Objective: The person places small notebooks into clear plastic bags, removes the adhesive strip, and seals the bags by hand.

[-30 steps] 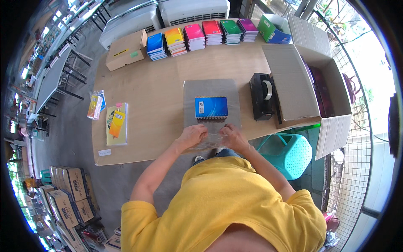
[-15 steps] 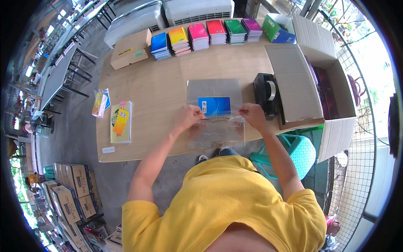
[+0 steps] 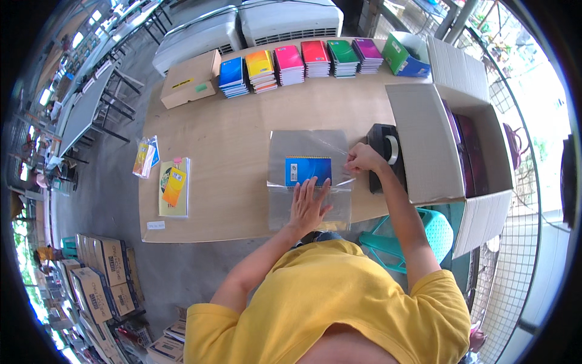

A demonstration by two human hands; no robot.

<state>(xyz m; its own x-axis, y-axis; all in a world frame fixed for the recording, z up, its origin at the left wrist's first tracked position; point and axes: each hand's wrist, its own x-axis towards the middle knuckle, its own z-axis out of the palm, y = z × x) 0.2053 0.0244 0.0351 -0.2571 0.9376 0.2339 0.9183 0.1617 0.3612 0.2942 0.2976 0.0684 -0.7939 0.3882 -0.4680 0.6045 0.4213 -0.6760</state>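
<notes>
A small blue spiral-bound notebook (image 3: 303, 165) lies on a sheet of clear plastic film (image 3: 284, 213) near the table's front edge. My left hand (image 3: 309, 205) rests with fingers spread over the notebook's near edge and the film. At the notebook's right, my right hand (image 3: 362, 158) is closed in a pinch on the film's right side, where creases run up from the fingers. Just beyond that hand stands a black tape dispenser (image 3: 379, 134) with a pale roll, partly covered by my wrist.
Stacks of coloured notebooks (image 3: 288, 60) line the table's far side, beside a closed cardboard box (image 3: 188, 79). An open carton (image 3: 424, 139) stands at the right, above a green stool (image 3: 435, 233). A cream notebook (image 3: 176, 205) and wrapped small notebooks (image 3: 144, 158) lie left.
My left hand has left the film's left side and now lies flat over the notebook's near edge. My right hand stays at the right side. The film's near part lies flatter.
</notes>
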